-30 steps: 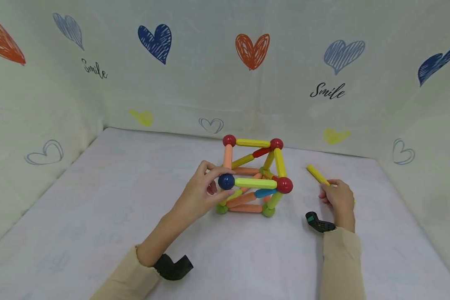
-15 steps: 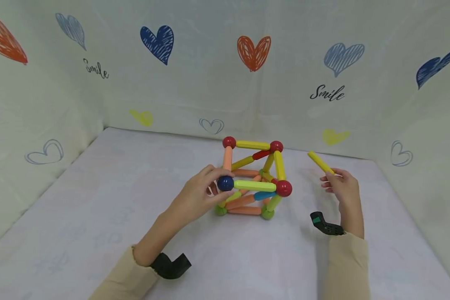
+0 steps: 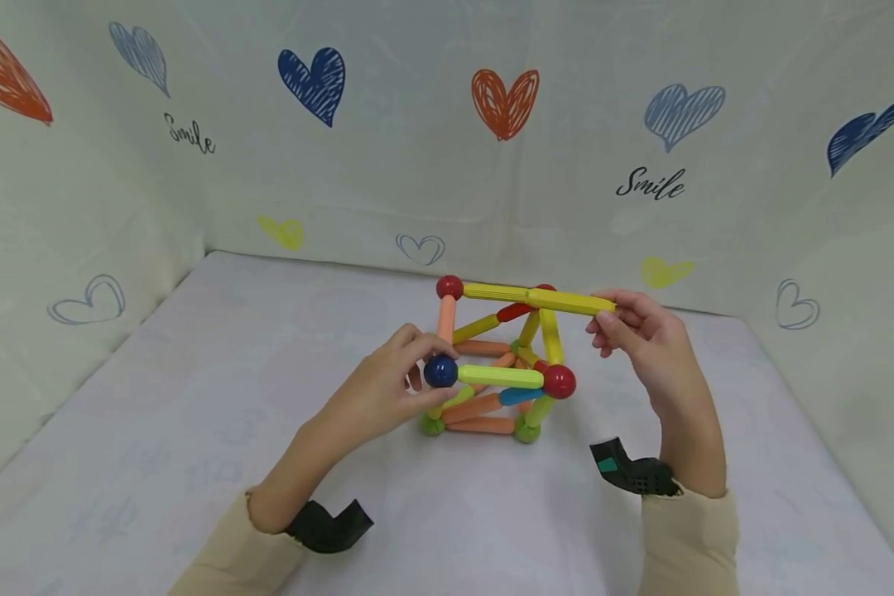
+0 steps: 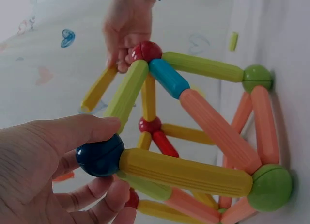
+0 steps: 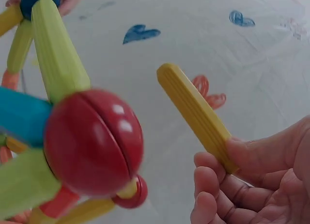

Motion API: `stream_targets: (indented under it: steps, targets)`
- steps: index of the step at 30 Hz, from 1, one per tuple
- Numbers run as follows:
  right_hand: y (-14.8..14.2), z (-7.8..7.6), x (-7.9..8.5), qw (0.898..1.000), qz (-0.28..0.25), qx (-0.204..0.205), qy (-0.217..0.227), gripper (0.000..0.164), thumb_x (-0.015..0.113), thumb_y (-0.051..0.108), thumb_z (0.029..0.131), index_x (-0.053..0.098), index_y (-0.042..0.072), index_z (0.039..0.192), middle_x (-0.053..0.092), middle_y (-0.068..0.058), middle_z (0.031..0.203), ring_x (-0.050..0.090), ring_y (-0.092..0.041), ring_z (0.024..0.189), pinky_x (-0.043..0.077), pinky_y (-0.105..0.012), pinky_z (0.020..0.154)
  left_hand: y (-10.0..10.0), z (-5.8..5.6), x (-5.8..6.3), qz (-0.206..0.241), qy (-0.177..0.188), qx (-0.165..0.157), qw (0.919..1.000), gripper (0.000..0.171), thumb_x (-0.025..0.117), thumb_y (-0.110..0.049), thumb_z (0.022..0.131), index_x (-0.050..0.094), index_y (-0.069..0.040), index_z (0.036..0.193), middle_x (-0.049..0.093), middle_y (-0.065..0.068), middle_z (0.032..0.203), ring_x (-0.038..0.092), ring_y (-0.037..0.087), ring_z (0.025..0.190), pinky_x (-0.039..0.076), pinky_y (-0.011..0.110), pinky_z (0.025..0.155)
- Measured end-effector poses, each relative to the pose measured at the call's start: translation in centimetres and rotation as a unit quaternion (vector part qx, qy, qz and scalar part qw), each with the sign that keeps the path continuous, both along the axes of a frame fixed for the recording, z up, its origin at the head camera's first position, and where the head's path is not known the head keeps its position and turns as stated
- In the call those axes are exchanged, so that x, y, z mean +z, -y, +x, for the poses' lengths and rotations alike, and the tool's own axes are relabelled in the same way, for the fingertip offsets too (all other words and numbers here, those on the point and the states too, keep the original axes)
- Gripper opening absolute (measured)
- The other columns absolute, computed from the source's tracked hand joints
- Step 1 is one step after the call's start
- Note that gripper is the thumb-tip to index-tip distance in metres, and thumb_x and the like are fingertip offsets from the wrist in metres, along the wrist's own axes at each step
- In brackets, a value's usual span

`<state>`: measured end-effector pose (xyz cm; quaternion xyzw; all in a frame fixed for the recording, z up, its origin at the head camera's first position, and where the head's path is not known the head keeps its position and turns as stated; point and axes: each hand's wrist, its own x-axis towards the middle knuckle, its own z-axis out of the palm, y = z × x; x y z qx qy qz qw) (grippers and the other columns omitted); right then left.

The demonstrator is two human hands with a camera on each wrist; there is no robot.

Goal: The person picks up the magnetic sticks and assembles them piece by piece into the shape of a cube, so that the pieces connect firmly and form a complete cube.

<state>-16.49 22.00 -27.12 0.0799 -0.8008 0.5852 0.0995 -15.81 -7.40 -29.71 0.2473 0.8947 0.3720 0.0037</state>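
Note:
A cube-like frame of coloured magnetic rods and balls stands on the table, with green balls [image 3: 527, 429] at its base and red balls [image 3: 559, 382] above. My left hand [image 3: 376, 385] pinches the dark blue ball [image 3: 441, 371] at its near left top corner. From that ball a lime rod [image 3: 501, 377] runs to the near right red ball. My right hand [image 3: 656, 331] holds a yellow rod [image 3: 574, 301] by one end, above the frame's far right corner. In the right wrist view this rod's other end [image 5: 169, 71] points into open air, touching nothing.
A loose lime rod [image 4: 233, 41] lies on the table beyond the frame in the left wrist view. Behind the white table [image 3: 156, 397] hangs a heart-printed cloth [image 3: 417, 165]. Black wrist cameras [image 3: 629, 470] project from both sleeves.
My right hand has lifted the yellow rod and carried it leftward over the frame's far right side. My left hand stays on the blue ball, and the frame has shifted only slightly.

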Motion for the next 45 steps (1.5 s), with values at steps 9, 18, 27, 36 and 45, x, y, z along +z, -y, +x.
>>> stream_targets:
  steps: [9, 18, 27, 36, 45]
  targets:
    - [4.5, 1.2, 0.7, 0.993, 0.115, 0.038, 0.005, 0.028, 0.052, 0.012, 0.095, 0.052, 0.005, 0.122, 0.059, -0.015, 0.093, 0.059, -0.02, 0.077, 0.051, -0.018, 0.071, 0.0, -0.3, -0.1, 0.024, 0.012, -0.002, 0.9996, 0.043, 0.071, -0.033, 0.081, 0.052, -0.019, 0.118, 0.047, 0.001, 0.1, 0.051, 0.012, 0.079, 0.049, 0.022, 0.065]
    - [6.3, 1.3, 0.4, 0.978, 0.203, 0.04, -0.017, 0.027, 0.053, 0.009, 0.093, 0.055, 0.008, 0.12, 0.059, -0.012, 0.094, 0.056, -0.026, 0.082, 0.049, -0.021, 0.064, -1.0, -0.3, -0.9, 0.077, -0.008, 0.031, 0.9965, 0.038, 0.068, -0.033, 0.084, 0.056, -0.019, 0.118, 0.046, 0.001, 0.096, 0.048, 0.014, 0.082, 0.048, 0.022, 0.066]
    - [7.0, 1.1, -0.1, 0.979, 0.193, 0.026, -0.063, 0.037, 0.053, 0.01, 0.094, 0.052, 0.009, 0.131, 0.061, -0.011, 0.095, 0.056, -0.023, 0.081, 0.048, -0.018, 0.065, -2.1, -0.2, -1.8, 0.123, -0.03, 0.065, 0.9898, 0.028, 0.066, -0.029, 0.086, 0.065, -0.015, 0.111, 0.041, 0.003, 0.093, 0.051, 0.014, 0.082, 0.051, 0.021, 0.069]
    - [3.4, -0.1, -0.5, 0.976, 0.198, -0.058, -0.074, 0.04, 0.049, 0.019, 0.097, 0.047, 0.008, 0.135, 0.061, -0.015, 0.114, 0.054, -0.025, 0.103, 0.043, -0.022, 0.086, -2.4, -0.2, -1.9, 0.124, -0.027, 0.078, 0.9888, 0.028, 0.064, -0.029, 0.088, 0.064, -0.014, 0.111, 0.041, 0.003, 0.094, 0.05, 0.014, 0.079, 0.05, 0.019, 0.064]
    - [-12.2, -5.8, -10.2, 0.938, 0.116, -0.308, 0.108, 0.043, 0.049, 0.054, 0.089, 0.055, 0.034, 0.127, 0.055, 0.004, 0.127, 0.047, -0.014, 0.11, 0.044, -0.032, 0.078, -2.4, -0.1, -1.8, 0.135, 0.022, 0.081, 0.9872, 0.029, 0.063, -0.03, 0.088, 0.062, -0.015, 0.113, 0.041, 0.006, 0.094, 0.049, 0.017, 0.08, 0.049, 0.02, 0.063]
